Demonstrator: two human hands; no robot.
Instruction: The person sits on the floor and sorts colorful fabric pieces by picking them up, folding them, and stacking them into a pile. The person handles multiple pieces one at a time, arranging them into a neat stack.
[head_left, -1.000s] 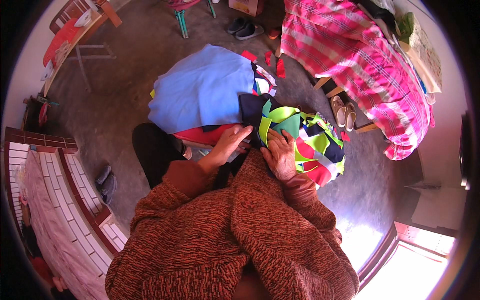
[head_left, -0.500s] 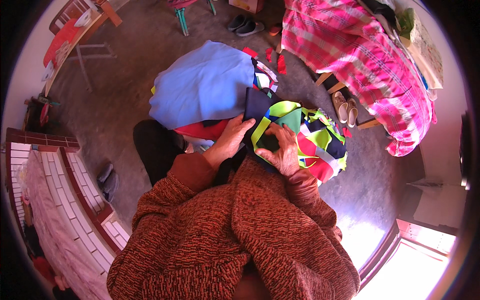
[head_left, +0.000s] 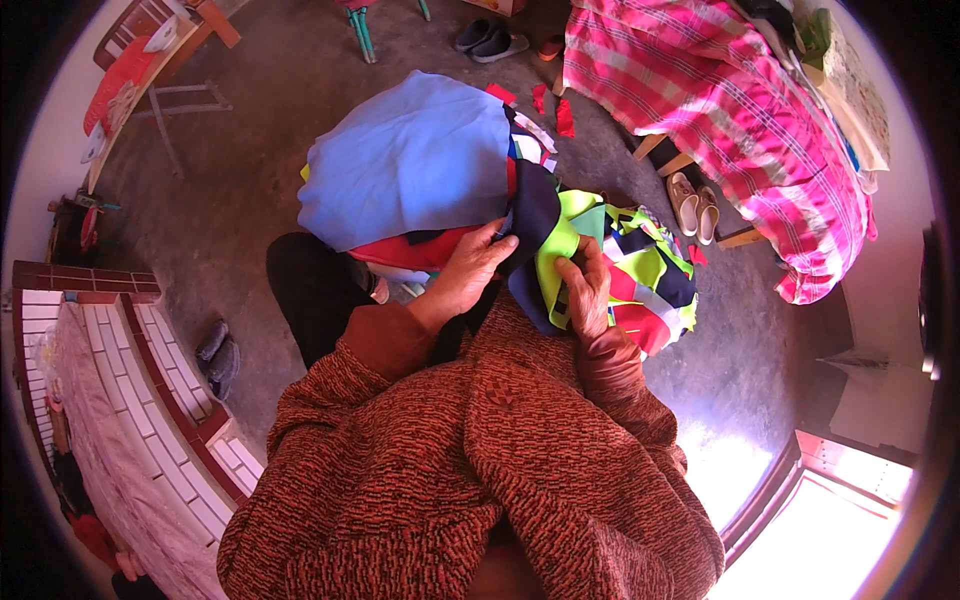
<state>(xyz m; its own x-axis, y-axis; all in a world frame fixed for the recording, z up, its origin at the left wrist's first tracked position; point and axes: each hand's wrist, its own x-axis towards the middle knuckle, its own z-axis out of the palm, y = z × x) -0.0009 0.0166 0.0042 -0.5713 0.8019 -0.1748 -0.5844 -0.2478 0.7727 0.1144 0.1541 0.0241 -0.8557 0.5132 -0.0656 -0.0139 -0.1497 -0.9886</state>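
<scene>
My left hand (head_left: 466, 272) pinches the edge of a dark navy cloth piece (head_left: 534, 214) between thumb and fingers. Close beside it, my right hand (head_left: 590, 292) is closed on a neon yellow-green fabric strip (head_left: 556, 258), which curves up against the navy cloth. A heap of cloth scraps (head_left: 655, 285) in yellow-green, red, grey and dark blue lies just right of that hand. To the left, a large light-blue cloth (head_left: 410, 165) is draped over another heap, with red fabric (head_left: 400, 250) showing under its near edge.
Red scraps (head_left: 565, 118) lie on the grey floor beyond the heaps. A pink plaid cloth (head_left: 690, 90) covers furniture at the right, with light shoes (head_left: 695, 208) beside it. Dark slippers (head_left: 490, 44) are at the far side. A white-tiled ledge (head_left: 150, 400) is at the left.
My right hand's thumb and fingers, spread over the scraps before, have come together on the yellow-green strip. The navy cloth has shifted right and bent over, and my left hand has moved slightly.
</scene>
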